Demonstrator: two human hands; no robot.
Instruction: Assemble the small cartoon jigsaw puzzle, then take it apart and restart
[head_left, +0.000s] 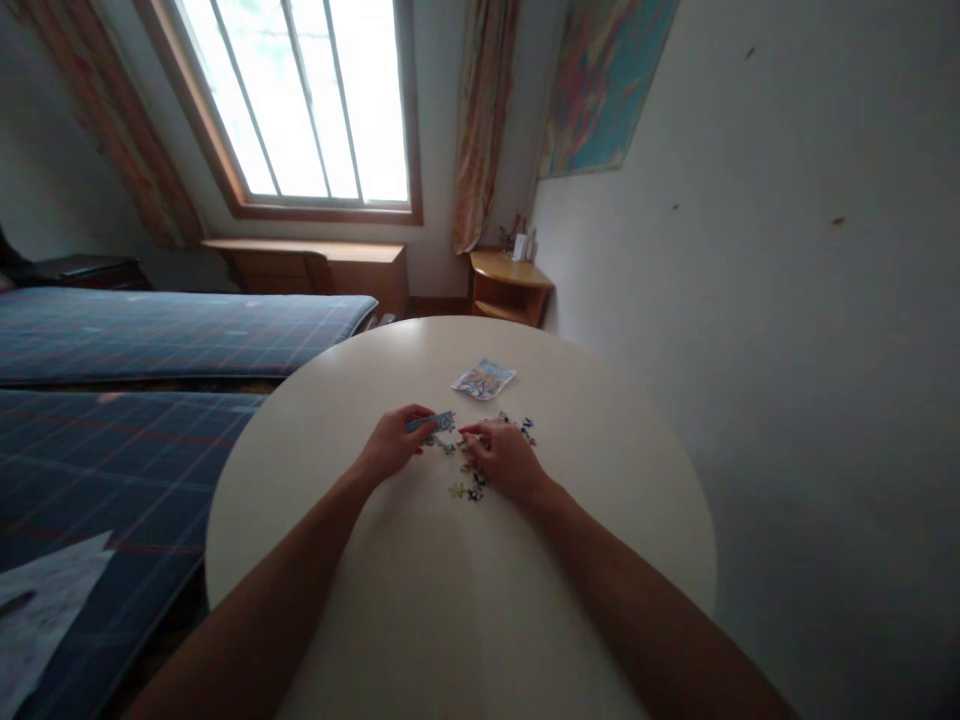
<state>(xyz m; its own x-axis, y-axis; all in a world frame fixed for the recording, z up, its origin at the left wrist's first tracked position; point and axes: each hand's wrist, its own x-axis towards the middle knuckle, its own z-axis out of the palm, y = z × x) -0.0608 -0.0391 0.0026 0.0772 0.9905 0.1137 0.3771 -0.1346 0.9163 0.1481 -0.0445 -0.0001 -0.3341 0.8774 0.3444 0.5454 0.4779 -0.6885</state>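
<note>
My left hand [397, 440] is closed on a joined strip of blue-grey jigsaw puzzle [442, 422], whose knobbed edge points to the right. Just right of it, my right hand [501, 452] reaches over the table with its thumb and fingers drawn together near that strip. Whatever its fingertips hold, if anything, is too small to make out. Loose puzzle pieces [474, 488] lie under and around my right hand, some partly hidden by it. Beyond both hands a small printed picture sheet [484, 379] lies flat.
The round white table [300, 500] fills the middle. Two beds with blue checked covers [150, 335] stand on the left, one bearing a paper sheet [52, 610]. A wall [810, 380] runs along the right. A wooden corner shelf [510, 270] and a desk [330, 252] are at the back.
</note>
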